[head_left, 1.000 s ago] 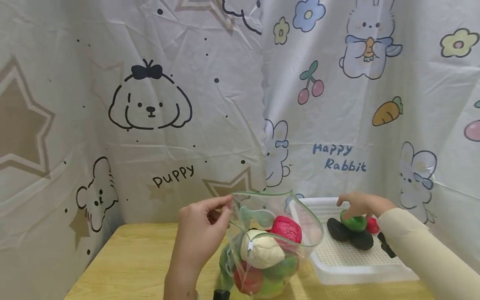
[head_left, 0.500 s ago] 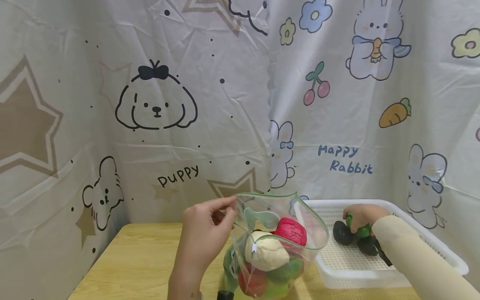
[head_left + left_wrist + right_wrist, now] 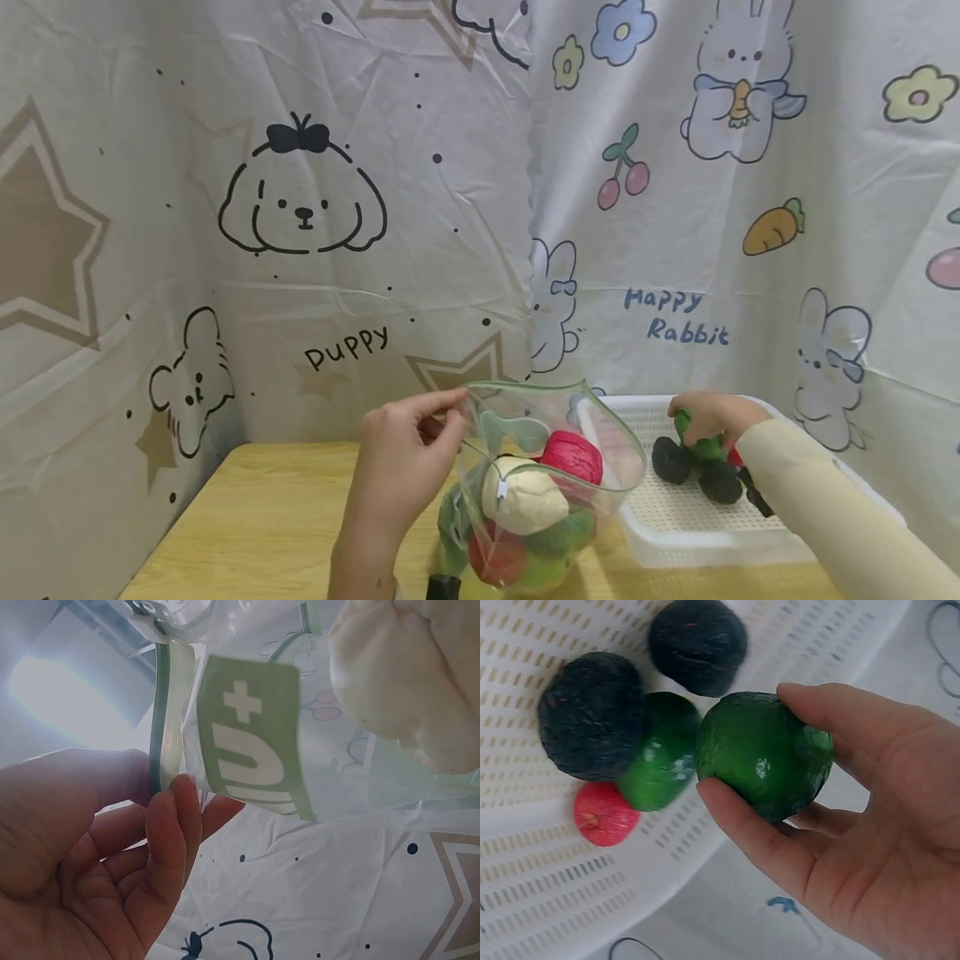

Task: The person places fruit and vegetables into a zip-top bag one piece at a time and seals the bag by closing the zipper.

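Observation:
My left hand (image 3: 405, 467) pinches the green-edged zip rim of a clear zip bag (image 3: 628, 458) between thumb and fingers. The left wrist view shows that grip beside the bag's printed green label (image 3: 251, 735). Through the plastic I see a cream-coloured lump (image 3: 525, 500), a crinkled pink-red ball (image 3: 572, 458), a red round piece (image 3: 497, 557) and green pieces. Over the basket, my right hand (image 3: 716, 417) holds a round green fruit (image 3: 761, 757) between thumb and fingers. Behind it lie another green fruit (image 3: 660, 754), two dark avocado-like fruits (image 3: 592, 716) and a red fruit (image 3: 606, 814).
The white perforated basket (image 3: 705, 546) stands on the right of the wooden table (image 3: 285, 517), close to the bag. A printed curtain (image 3: 337, 292) hangs around the back and sides. A black object (image 3: 442, 587) shows at the bottom edge, beside the bag.
My right hand has taken hold of the green fruit and raised it slightly from the others in the basket. The dark fruits shifted a little. My left hand keeps its pinch on the bag.

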A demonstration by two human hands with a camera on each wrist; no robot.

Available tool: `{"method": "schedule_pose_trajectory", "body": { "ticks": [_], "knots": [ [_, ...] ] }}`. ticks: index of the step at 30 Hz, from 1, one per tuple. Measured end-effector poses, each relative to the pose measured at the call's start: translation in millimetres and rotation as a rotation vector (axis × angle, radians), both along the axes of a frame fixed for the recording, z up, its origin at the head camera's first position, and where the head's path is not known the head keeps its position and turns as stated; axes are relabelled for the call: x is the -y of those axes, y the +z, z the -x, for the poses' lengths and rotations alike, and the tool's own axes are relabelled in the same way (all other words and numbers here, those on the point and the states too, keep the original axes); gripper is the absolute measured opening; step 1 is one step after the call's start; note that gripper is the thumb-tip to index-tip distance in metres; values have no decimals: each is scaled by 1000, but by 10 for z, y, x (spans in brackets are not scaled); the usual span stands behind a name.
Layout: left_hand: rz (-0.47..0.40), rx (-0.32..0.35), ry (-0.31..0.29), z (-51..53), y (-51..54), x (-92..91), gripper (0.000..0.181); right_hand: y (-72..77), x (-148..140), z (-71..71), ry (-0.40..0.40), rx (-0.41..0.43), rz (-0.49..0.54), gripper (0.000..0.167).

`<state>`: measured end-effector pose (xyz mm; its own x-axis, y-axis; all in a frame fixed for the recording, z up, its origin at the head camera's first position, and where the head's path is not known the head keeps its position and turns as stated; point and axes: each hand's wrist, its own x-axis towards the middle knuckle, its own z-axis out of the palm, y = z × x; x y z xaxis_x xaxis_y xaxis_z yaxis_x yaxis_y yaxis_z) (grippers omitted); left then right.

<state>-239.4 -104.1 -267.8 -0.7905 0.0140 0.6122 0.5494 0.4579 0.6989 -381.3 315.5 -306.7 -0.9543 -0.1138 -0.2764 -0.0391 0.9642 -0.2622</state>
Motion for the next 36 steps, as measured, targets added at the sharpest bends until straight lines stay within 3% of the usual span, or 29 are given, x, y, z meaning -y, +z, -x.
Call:
{"method": "schedule_pose_trajectory", "body": {
  "ticks": [10, 15, 19, 28, 33, 36],
  "knots": [
    [-5, -10, -11, 0, 15, -19, 22, 280, 75, -128, 106, -141, -7, 59],
    [-2, -16, -16, -3, 9, -21, 22, 368, 136, -195, 214, -292, -21, 59],
    [0, -10, -15, -9, 5, -22, 22, 437, 252, -301, 281, -429, 30, 60],
    [-7, 3, -11, -9, 4, -41, 24, 787, 715, -708, 261, -734, 183, 61],
    [-2, 7, -11, -14, 1, -41, 24, 989, 979, -975, 352, -960, 261, 64],
    [0, -8, -18, -17, 0, -42, 23, 1058, 1135, -1135, 433, -1052, 292, 66]
  ]
}}
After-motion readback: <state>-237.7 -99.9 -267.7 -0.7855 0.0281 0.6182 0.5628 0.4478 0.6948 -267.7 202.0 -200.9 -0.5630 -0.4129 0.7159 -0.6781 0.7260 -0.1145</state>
